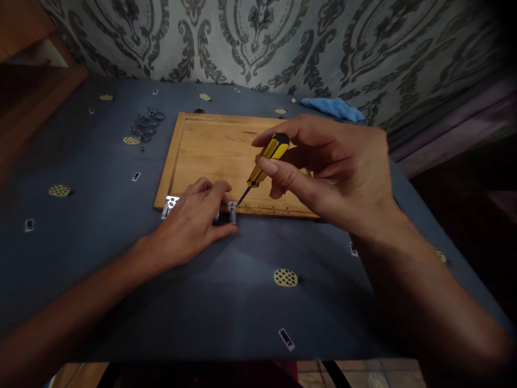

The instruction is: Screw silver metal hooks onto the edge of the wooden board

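Yellow and black plastic makes up the handle of a small screwdriver [264, 164], pinched between the thumb and first fingers of the right hand [335, 172], which is closed round it high on the grip. Its thin dark shaft slants down and to the left, and the tip meets a metal fitting [232, 211] at the near edge of a wooden board [210, 145].

The tool looks light and stiff. Its ribbed handle is the sure place to hold, while the slim shaft would likely slip off a screw head if tilted.

The left hand [194, 215] lies over the fitting near the board's near left corner, fingers bent down on top and thumb along the near side, clamping it to the edge. More bright metal [170, 205] shows at the hand's other side; whether it is one piece with the fitting cannot be told. It looks hard, thin and small enough to skid if not pressed.

A row of small holes [274, 207] runs along the board's near edge. The board rests on a dark blue-grey table [161, 312]. Yellow perforated discs [285, 277] and small tags [286, 338] are scattered about, dark rings [147, 124] sit towards the far left corner, and a blue cloth [333, 108] lies at the far edge.
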`<state>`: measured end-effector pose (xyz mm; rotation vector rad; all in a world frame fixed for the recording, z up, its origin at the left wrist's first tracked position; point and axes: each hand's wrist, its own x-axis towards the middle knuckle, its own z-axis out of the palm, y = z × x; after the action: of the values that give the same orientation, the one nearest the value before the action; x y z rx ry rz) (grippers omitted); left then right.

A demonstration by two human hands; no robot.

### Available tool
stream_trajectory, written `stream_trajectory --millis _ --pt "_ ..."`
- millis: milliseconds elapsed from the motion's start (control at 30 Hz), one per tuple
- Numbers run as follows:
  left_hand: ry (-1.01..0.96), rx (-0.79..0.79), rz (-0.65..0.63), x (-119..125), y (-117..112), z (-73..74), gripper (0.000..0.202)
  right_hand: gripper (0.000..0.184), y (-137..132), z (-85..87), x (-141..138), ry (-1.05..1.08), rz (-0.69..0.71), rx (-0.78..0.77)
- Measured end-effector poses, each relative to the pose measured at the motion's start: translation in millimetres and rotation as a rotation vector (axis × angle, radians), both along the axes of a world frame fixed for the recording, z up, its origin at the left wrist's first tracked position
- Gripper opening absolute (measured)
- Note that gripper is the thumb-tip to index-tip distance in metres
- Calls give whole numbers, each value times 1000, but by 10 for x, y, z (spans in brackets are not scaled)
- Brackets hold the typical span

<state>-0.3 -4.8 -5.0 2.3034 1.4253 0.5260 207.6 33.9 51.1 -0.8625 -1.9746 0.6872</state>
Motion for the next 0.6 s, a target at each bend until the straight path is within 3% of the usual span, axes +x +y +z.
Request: stream_trajectory --millis 600 --pt "11 0 -6 2 -2 12 47 28 44 -28 16 -47 55 -58"
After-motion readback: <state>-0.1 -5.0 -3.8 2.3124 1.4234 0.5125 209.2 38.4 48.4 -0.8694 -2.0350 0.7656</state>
